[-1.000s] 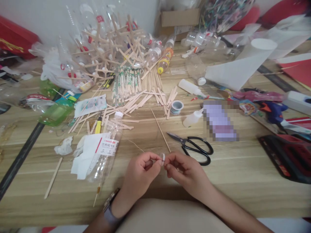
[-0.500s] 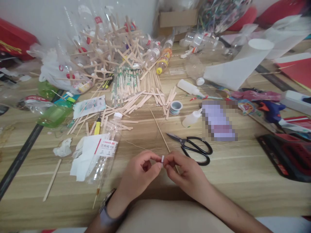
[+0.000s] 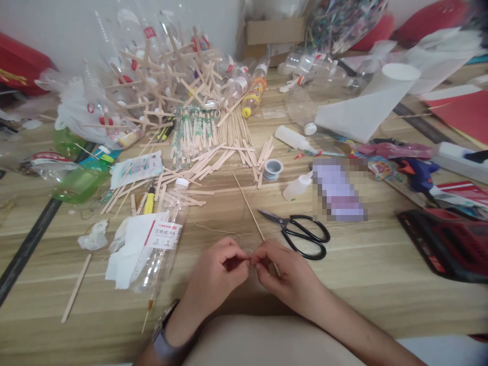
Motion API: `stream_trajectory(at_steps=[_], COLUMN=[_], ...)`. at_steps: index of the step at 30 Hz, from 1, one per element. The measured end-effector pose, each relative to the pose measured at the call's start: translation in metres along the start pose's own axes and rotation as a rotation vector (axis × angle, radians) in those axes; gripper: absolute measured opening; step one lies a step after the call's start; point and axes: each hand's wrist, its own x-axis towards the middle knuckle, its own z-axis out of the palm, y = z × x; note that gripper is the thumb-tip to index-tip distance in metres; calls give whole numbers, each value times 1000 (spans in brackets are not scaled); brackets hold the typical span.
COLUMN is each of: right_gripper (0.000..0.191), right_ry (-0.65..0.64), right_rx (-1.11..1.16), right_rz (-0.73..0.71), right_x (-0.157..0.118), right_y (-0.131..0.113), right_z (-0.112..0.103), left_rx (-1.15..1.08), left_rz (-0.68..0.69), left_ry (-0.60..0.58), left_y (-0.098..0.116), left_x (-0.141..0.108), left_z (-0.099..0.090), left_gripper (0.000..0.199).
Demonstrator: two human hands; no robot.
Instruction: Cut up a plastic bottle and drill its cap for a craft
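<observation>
At the near edge of a wood-grained table (image 3: 351, 295), the left hand (image 3: 219, 274) and the right hand (image 3: 287, 269) are brought together, thumbs and forefingers bent into pinches whose tips meet. This grip is probably chosen for fine control over something tiny; whether anything is gripped by either hand cannot be told, since the meeting point is covered by the fingertips. A thin, pale, curving thread (image 3: 217, 228) is seen on the far side of the left hand, its near end lost to view there. A long, slender, light wooden stick (image 3: 247, 204) is laid slantwise, its near part crossed by the right hand; it seems merely to be overlapped, though contact cannot be judged.

Black-handled metal scissors (image 3: 282, 222) are laid just beyond the right hand, perhaps kept there for easy reach. To the left, a clear plastic bottle with a white label (image 3: 164, 235) is laid on its side beside torn white paper (image 3: 127, 249). Farther right, a small white squeeze bottle (image 3: 295, 188) is placed, likely set back so that working room is left.
</observation>
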Motion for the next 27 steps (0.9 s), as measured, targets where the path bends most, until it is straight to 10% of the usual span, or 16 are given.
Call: stream_trajectory(at_steps=[13,27], right_gripper=[14,11], right_ry=[-7,-78], right_rx=[-28,299], right_rz=[43,411], right_x=[-2,-1], right_y=[1,0], right_z=[3,10], left_rx=[194,175], left_rz=[119,135], left_ry=[138,172], left_y=[-7,-8], left_x=[-1,-1], left_z=[12,15], left_gripper=[15,15])
